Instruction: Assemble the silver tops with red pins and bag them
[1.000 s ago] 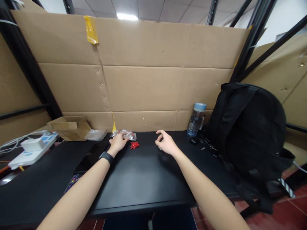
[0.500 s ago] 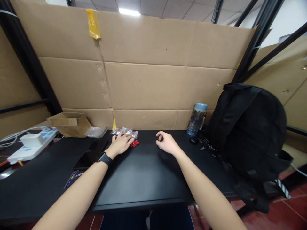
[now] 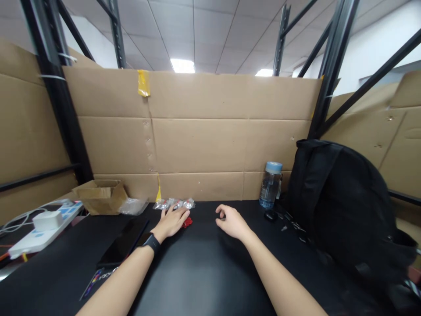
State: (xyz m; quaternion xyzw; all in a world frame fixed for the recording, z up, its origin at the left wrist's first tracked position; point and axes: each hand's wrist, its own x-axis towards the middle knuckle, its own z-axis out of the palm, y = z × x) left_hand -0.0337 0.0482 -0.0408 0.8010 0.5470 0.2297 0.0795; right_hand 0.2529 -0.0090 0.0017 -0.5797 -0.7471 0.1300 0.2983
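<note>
Black surface (image 3: 204, 272) stretches under both my forearms, and my left hand (image 3: 173, 220) lies flat on it, palm down, fingers spread and not closed on anything, covering most of a small pile of red pieces (image 3: 187, 222) that peeks out at my fingertips. A dark watch (image 3: 151, 241) sits on that wrist. My right hand (image 3: 232, 221) rests just beside, knuckles up, fingers curled loosely inward; whether it holds something small I cannot tell. I judge I am gathering the red pieces, and the next move calls for a fine pinch. Just beyond my left fingers lie clear packets (image 3: 175, 203) against the cardboard wall (image 3: 210, 140). Farther right stand a water bottle (image 3: 270, 185) and a black backpack (image 3: 342, 197).
</note>
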